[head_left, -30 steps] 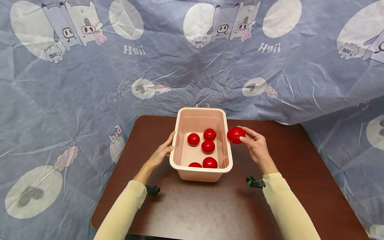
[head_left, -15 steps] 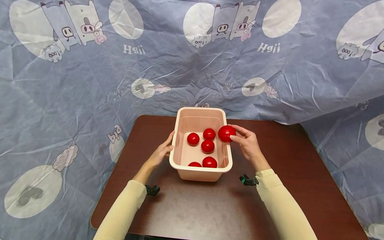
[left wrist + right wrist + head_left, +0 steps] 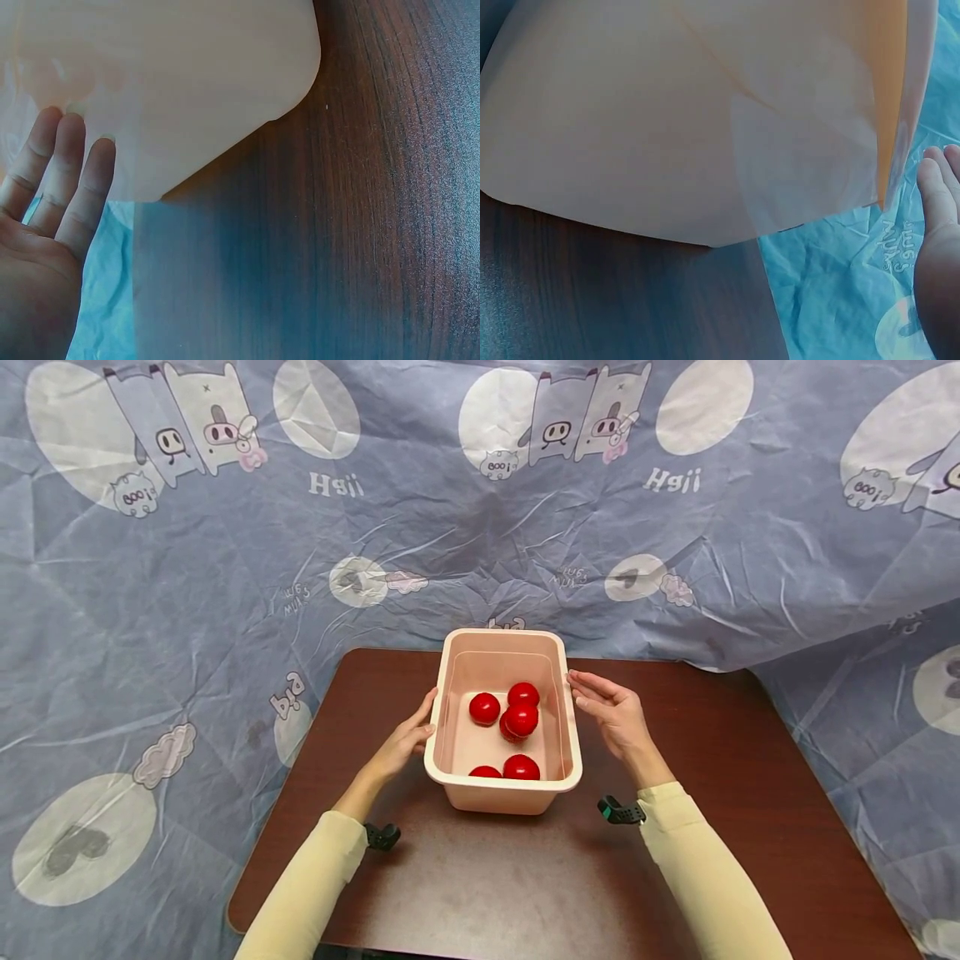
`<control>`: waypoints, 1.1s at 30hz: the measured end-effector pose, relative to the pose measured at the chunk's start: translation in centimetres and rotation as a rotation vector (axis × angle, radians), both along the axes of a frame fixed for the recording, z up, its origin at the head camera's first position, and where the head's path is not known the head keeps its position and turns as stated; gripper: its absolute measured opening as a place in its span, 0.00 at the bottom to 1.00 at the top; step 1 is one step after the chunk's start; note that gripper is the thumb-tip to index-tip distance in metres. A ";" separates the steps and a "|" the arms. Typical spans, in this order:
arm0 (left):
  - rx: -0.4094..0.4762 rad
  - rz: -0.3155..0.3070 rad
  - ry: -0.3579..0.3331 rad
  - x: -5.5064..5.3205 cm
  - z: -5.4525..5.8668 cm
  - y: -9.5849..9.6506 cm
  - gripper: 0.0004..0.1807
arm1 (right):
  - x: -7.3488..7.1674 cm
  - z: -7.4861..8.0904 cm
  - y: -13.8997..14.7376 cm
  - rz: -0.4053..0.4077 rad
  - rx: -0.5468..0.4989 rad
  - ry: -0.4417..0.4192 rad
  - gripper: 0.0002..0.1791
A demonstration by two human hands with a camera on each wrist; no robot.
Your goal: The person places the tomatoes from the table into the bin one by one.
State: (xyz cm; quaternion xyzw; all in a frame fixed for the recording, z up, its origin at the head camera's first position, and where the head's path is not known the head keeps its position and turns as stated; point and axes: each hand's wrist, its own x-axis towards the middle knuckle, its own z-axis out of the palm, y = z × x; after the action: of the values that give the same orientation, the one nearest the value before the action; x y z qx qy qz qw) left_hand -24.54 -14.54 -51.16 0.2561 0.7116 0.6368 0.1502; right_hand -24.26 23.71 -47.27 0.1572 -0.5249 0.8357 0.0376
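A pale pink plastic bin (image 3: 495, 800) stands on the table with several glossy red balls inside. One red ball (image 3: 522, 719) overlaps another near the middle; whether it rests on it or is still dropping, I cannot tell. Others are a ball (image 3: 484, 709) to the left and a ball (image 3: 521, 767) partly hidden by the front rim. My left hand (image 3: 393, 750) touches the bin's left side, its fingers (image 3: 95, 176) straight against the outer wall. Beside the right rim, my right hand (image 3: 618, 718) holds nothing, fingers extended.
The dark brown wooden table (image 3: 720, 777) extends on both sides of the bin and in front of it. Behind it hangs a wrinkled blue-grey cartoon sheet (image 3: 435, 527). A black strap (image 3: 621, 811) sits at the right wrist, another strap (image 3: 382, 837) at the left.
My right hand has carried a red ball leftward to the bin's right rim and let it go; that ball is now inside. My left hand has stayed at the bin's side.
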 end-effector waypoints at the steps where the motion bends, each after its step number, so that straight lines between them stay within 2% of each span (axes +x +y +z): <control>1: 0.002 -0.004 -0.001 0.2 0.3 0.0 0.35 | 0.0 -0.1 0.1 -0.003 -0.004 0.000 0.31; 5: -0.009 0.000 0.009 0.6 1.0 0.0 0.35 | 0.1 -0.4 0.3 -0.014 0.002 0.000 0.32; 23: 0.015 -0.002 -0.002 0.7 1.1 0.2 0.37 | 0.3 -1.7 1.2 -0.015 -0.013 -0.002 0.27; 31: 0.002 0.009 0.014 0.7 0.9 0.1 0.36 | 0.4 -1.9 1.3 -0.075 0.012 -0.027 0.21; 33: -0.004 0.029 0.040 0.4 0.5 0.1 0.36 | 0.3 -2.0 1.3 -0.100 0.048 -0.030 0.21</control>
State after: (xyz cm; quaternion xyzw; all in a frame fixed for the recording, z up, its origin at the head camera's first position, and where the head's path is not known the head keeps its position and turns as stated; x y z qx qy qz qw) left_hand -24.18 -14.45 -50.70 0.2580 0.7193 0.6324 0.1270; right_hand -23.93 24.99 -49.27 0.1194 -0.5526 0.8221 0.0675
